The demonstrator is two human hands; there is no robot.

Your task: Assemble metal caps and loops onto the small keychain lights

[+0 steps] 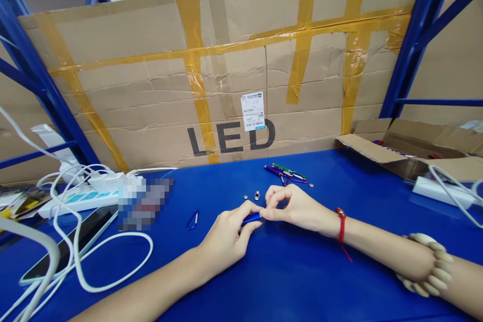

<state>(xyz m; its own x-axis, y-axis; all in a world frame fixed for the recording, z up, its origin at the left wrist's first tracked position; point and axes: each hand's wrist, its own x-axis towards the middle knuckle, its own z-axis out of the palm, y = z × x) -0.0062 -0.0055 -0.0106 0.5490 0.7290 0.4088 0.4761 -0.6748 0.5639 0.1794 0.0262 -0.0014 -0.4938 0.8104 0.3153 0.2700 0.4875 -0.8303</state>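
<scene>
My left hand is closed around a small blue metal tube, which looks like a mini flashlight body. Thumb and index finger of my right hand are pinched together at the tube's right end; whatever they hold is too small to make out. Just beyond my hands lie a small silver ring-like part and a tiny round disc. To the left of my left hand rests a blue carabiner. Behind my right hand are a purple mini flashlight and a green one with carabiners.
White cables loop over a phone and a power strip at left. An open cardboard box and a white adapter sit at right. A taped cardboard panel stands behind the blue table.
</scene>
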